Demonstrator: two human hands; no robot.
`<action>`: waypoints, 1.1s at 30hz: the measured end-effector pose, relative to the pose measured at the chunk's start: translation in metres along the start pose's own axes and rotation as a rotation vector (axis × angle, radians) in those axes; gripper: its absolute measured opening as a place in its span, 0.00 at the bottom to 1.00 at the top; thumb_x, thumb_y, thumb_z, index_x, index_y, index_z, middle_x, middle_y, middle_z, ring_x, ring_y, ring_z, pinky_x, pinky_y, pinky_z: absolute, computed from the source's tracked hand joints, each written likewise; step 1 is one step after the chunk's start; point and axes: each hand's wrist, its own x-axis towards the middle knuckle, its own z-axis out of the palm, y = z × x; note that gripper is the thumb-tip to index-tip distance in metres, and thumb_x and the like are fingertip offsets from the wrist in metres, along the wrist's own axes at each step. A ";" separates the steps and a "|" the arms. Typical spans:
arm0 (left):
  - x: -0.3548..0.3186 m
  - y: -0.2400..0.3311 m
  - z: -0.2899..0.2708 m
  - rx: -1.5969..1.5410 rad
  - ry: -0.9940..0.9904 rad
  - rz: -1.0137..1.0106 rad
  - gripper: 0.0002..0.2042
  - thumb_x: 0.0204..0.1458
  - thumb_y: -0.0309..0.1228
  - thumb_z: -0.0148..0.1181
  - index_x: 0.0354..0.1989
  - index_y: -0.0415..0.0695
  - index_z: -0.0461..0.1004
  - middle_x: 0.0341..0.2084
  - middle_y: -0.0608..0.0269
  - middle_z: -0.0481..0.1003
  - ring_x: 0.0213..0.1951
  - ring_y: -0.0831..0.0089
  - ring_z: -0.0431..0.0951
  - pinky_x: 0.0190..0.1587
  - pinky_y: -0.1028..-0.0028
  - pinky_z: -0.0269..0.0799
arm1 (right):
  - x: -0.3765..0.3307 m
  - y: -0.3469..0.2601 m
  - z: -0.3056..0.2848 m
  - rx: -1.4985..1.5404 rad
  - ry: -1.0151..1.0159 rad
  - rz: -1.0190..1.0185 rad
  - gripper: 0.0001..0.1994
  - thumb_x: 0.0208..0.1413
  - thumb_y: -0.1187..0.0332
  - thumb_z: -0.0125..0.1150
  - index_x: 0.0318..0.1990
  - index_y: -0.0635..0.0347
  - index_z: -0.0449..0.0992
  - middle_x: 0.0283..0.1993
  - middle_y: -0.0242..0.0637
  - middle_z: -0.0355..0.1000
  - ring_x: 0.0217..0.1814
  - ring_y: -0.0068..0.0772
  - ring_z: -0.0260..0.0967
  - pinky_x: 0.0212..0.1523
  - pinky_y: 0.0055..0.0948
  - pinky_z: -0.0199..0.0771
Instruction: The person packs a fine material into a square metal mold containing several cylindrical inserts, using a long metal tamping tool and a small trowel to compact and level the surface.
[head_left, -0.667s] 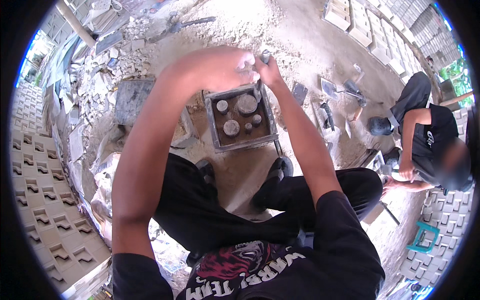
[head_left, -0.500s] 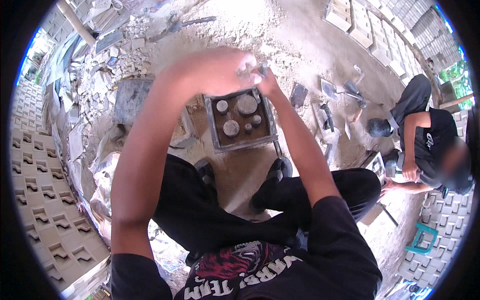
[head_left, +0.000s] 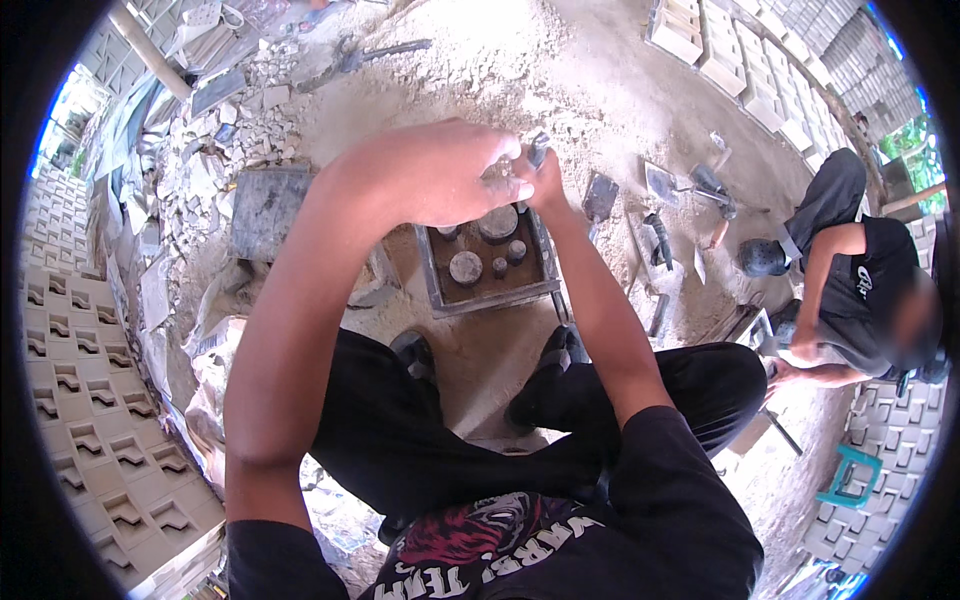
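Sandy ground (head_left: 600,90): carries everything listed; pale rubble toward its left edge, stacked cast blocks (head_left: 80,400) beyond that.

Seated co-worker (head_left: 860,290): at the ground's right edge, dark clothing, well apart from the mould.

Square metal mould (head_left: 487,262): on the ground between the person's shoes, holding round cylindrical inserts upright in dark fill; its far rim lies directly under both hands.

Flat dark slab (head_left: 268,205): left of the mould, near but apart.

Left hand (head_left: 440,180): curled over the mould's far rim, fingers closed against a small dark tool.

Right hand (head_left: 545,180): mostly hidden behind the left; thumb pressed to the same tool.

Small dark tool (head_left: 536,150): pinched between both hands above the mould's far right corner; only a short grey tip shows, long axis roughly upright, pointing away from the person. Kind cannot be told.

Trowels (head_left: 660,185): right of the mould, lying flat.
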 end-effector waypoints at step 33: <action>0.066 -0.063 0.051 -0.063 -0.098 -0.005 0.22 0.60 0.47 0.52 0.51 0.40 0.73 0.48 0.51 0.76 0.50 0.61 0.75 0.52 0.64 0.69 | -0.068 -0.005 -0.028 0.055 0.075 0.115 0.17 0.51 0.59 0.56 0.30 0.69 0.76 0.28 0.44 0.76 0.32 0.34 0.72 0.35 0.36 0.70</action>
